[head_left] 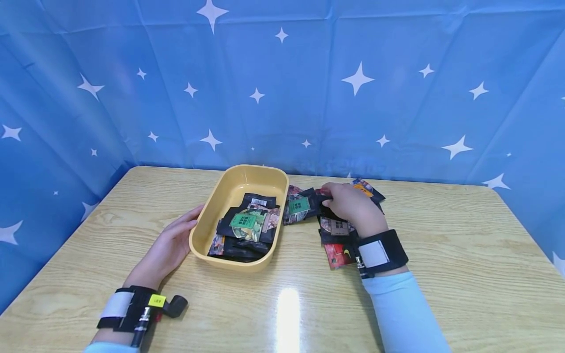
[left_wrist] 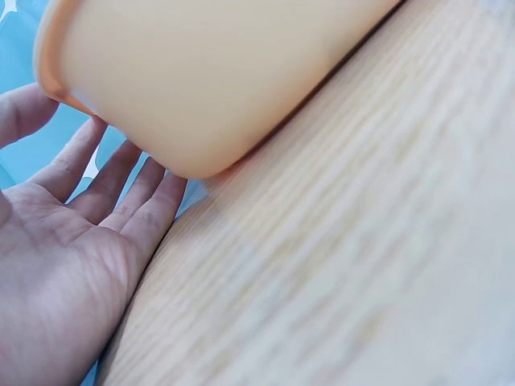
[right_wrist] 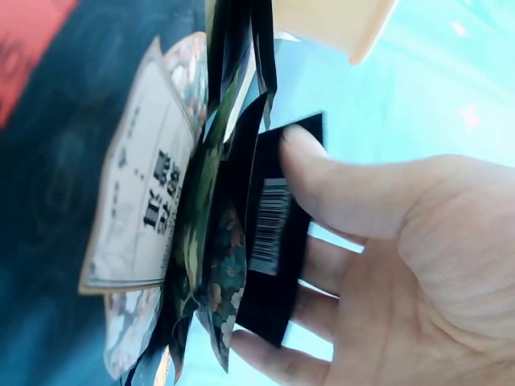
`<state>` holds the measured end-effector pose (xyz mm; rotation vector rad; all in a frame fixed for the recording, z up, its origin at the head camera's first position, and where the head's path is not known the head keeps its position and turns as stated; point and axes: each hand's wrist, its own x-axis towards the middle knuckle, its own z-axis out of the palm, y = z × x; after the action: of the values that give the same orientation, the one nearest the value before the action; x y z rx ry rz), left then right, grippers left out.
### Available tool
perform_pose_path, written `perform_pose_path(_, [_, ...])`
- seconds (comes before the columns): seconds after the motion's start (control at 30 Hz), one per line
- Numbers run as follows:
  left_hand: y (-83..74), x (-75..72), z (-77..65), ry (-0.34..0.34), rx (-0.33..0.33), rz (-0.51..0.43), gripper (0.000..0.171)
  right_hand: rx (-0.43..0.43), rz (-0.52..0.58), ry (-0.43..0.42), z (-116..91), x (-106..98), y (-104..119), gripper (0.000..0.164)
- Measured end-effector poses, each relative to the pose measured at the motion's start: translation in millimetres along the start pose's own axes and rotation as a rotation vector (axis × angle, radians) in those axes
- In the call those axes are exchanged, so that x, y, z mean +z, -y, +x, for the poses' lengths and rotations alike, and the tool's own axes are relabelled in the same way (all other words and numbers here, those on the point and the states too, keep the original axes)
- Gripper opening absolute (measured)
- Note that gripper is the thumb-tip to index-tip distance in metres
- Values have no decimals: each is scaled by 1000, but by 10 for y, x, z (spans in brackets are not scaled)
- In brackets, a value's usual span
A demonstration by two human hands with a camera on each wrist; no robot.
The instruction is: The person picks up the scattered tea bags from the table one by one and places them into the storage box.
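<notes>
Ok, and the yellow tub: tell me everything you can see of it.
The yellow tub looks like plastic: rectangular, rounded corners, open top. It stands upright on the wood-grain table, its longer sides running front to back. Dark packets lie piled inside, a green-labelled one uppermost. The left hand touches its left side; loose packets lie close to its right.

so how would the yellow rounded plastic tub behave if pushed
The yellow rounded plastic tub would probably slide rather than tip, looking wide for its height on the wood-grain table. Its smooth, unbuckled walls suggest stiffness. The loosely piled black printed packets inside might shift.
</notes>
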<state>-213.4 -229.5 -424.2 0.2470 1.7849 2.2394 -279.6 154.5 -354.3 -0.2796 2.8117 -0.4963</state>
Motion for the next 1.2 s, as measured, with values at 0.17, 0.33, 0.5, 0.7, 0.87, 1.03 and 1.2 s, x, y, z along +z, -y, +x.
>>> perform_pose_path(0.17, [-1,2,10,-2,-1,6,57,34,-35,-103,-12,-32,-12,43])
perform_pose_path(0.33, [-4,5,5,-3,-5,-12,57,34,-59,-254,-73,-86,7,39])
perform_pose_path(0.5, [-8,8,1,-11,-20,-20,57,-13,-34,-335,-132,-145,59,42])
perform_pose_path(0.7, [-23,14,-9,-23,-36,9,56,-36,20,-383,-177,-193,166,44])
perform_pose_path(0.87, [-21,13,6,-18,-35,2,56,-74,54,-474,-232,-204,302,35])
perform_pose_path(1.03, [-4,7,20,-19,-30,-1,57,-176,22,-584,-306,-178,482,32])
perform_pose_path(1.2, [-3,3,15,-19,-23,-4,56,-288,35,-593,-383,-122,705,32])
